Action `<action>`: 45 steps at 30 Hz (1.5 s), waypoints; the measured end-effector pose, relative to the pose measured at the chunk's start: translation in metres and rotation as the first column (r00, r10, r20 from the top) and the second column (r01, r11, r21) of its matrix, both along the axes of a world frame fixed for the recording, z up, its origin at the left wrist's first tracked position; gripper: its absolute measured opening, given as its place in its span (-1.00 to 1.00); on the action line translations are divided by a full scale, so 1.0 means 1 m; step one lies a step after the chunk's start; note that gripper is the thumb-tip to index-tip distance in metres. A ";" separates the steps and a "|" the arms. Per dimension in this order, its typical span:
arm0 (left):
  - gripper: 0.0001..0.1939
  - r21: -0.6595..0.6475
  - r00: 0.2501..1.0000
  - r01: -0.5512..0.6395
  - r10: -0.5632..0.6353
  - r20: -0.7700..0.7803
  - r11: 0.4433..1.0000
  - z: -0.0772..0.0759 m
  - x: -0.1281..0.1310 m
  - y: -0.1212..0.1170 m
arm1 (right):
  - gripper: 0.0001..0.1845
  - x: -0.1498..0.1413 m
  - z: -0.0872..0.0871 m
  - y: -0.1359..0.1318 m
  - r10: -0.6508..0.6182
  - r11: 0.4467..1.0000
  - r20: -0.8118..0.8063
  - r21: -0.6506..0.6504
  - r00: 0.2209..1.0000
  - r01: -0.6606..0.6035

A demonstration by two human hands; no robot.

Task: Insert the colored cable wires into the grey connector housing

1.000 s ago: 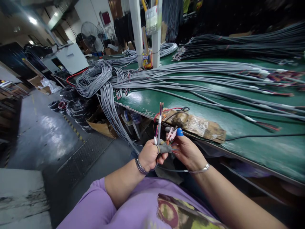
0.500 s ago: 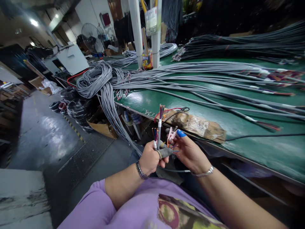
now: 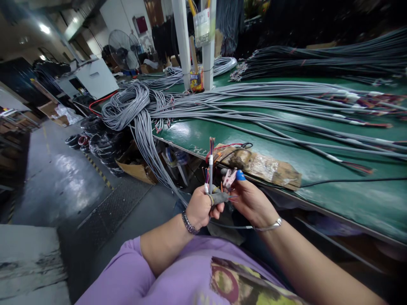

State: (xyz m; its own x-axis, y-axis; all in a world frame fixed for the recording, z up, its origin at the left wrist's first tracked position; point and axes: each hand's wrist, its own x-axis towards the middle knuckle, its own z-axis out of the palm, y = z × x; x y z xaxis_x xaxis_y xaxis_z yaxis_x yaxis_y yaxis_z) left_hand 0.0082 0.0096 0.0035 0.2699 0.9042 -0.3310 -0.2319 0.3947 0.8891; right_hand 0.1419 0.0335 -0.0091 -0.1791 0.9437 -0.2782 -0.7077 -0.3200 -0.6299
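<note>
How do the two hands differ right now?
The left hand wears a dark bracelet, the right hand a silver one. The left shows a gray finger cover, the right a blue thumb cover. The left grips upright gray cables, the right is close to loose wire ends, contact unclear. Both have wristwear and a covered digit.

We see a dim room, with a bright ceiling lamp (image 3: 44, 29) glowing in a soft haze at the top left. Pale, shiny patches show on the gray floor (image 3: 62, 169) and on the green tabletop (image 3: 182, 128). The top right corner is nearly black to us, and it is dark under the tabletop too. The thin wire ends (image 3: 212, 146) look fuzzy, and so does the round fan (image 3: 122, 48). Near the edges, we see things stretch, like the right forearm (image 3: 308, 262).
</note>
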 end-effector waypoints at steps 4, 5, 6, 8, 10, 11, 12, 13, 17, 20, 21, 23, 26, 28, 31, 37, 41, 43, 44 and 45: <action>-0.59 -0.011 1.000 0.011 -0.011 -0.029 1.000 0.000 0.000 0.000 | -0.66 -0.001 0.000 -0.001 -0.005 1.000 0.031 0.029 1.000 0.004; -0.58 -0.008 1.000 0.007 -0.007 -0.026 1.000 0.000 0.000 -0.001 | -0.65 -0.002 0.000 -0.002 -0.005 0.999 0.039 0.037 0.999 0.004; -0.58 -0.003 1.000 0.003 -0.003 -0.020 1.000 0.001 0.000 -0.002 | -0.63 -0.002 0.001 -0.003 -0.005 0.999 0.043 0.041 0.999 0.003; -0.58 0.008 1.000 -0.001 0.001 -0.004 1.000 0.002 -0.002 -0.005 | -0.59 -0.002 0.003 -0.005 0.006 1.000 0.034 0.029 0.999 -0.007; -0.57 0.017 1.000 0.000 0.000 0.014 1.000 0.005 -0.003 -0.009 | -0.58 -0.002 0.005 -0.006 0.026 1.000 0.015 0.001 1.000 -0.026; -0.56 0.019 1.000 -0.002 0.001 0.021 1.000 0.006 -0.003 -0.011 | -0.59 -0.001 0.005 -0.006 0.033 0.999 0.009 -0.013 0.999 -0.032; -0.56 0.021 1.000 -0.005 0.005 0.026 1.000 0.007 -0.003 -0.012 | -0.62 -0.001 0.006 -0.006 0.036 0.999 0.009 -0.024 0.999 -0.036; -0.56 0.022 1.000 -0.010 0.010 0.029 1.000 0.008 -0.004 -0.014 | -0.66 0.000 0.007 -0.007 0.037 0.999 0.015 -0.028 0.999 -0.036; -0.55 0.022 0.998 -0.057 0.056 0.034 0.998 0.007 -0.003 -0.014 | -0.74 0.000 0.008 -0.007 0.019 1.000 0.042 0.002 0.999 -0.019; -0.57 0.013 0.994 -0.096 0.095 0.050 0.995 0.006 -0.001 -0.011 | -0.74 -0.001 0.009 -0.008 0.007 0.999 0.044 0.035 0.999 -0.009; -0.58 0.008 0.993 -0.103 0.103 0.055 0.995 0.006 0.000 -0.010 | -0.74 -0.002 0.009 -0.008 0.005 0.999 0.044 0.045 0.999 -0.007; -0.60 -0.006 0.991 -0.115 0.115 0.069 0.993 0.006 0.001 -0.008 | -0.72 -0.003 0.009 -0.008 -0.008 0.998 0.054 0.061 0.998 0.005; -0.61 -0.025 0.988 -0.119 0.121 0.091 0.993 0.007 0.003 -0.006 | -0.73 -0.003 0.008 -0.008 -0.046 0.997 0.085 0.069 0.995 0.040; -0.61 -0.039 0.987 -0.109 0.112 0.113 0.993 0.007 0.002 -0.006 | -0.75 -0.001 0.007 -0.009 -0.047 0.997 0.100 0.069 0.994 0.040; -0.61 -0.053 0.985 -0.071 0.078 0.154 0.996 0.007 0.000 -0.008 | -0.72 0.001 0.003 -0.010 -0.041 0.997 0.131 0.068 0.991 0.033; -0.61 -0.047 0.980 0.006 0.003 0.198 0.999 0.008 -0.001 -0.009 | -0.64 0.000 -0.006 -0.008 -0.140 0.986 0.209 0.115 0.968 0.118; -0.61 -0.101 0.980 -0.061 0.078 0.184 0.993 0.005 0.003 -0.005 | -0.60 -0.002 -0.006 -0.002 -0.018 0.998 0.102 0.060 0.995 0.012; -0.62 -0.115 0.978 -0.083 0.103 0.180 0.990 0.003 0.004 -0.004 | -0.59 -0.003 -0.006 0.001 0.003 0.999 0.054 0.054 0.999 -0.006; -0.62 -0.119 0.978 -0.087 0.108 0.178 0.989 0.003 0.005 -0.004 | -0.59 -0.003 -0.007 0.002 0.003 0.999 0.035 0.054 0.999 -0.005; -0.63 -0.122 0.978 -0.089 0.110 0.176 0.989 0.003 0.005 -0.003 | -0.59 -0.003 -0.007 0.003 -0.001 0.999 0.021 0.052 1.000 0.000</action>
State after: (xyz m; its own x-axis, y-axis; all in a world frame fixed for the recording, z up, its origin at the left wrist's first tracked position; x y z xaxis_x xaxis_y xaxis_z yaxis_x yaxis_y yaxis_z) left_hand 0.0132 0.0062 0.0067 0.2455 0.8892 -0.3860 -0.4286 0.4567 0.7796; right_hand 0.1393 0.0362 -0.0165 -0.1735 0.9569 -0.2329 -0.6943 -0.2865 -0.6602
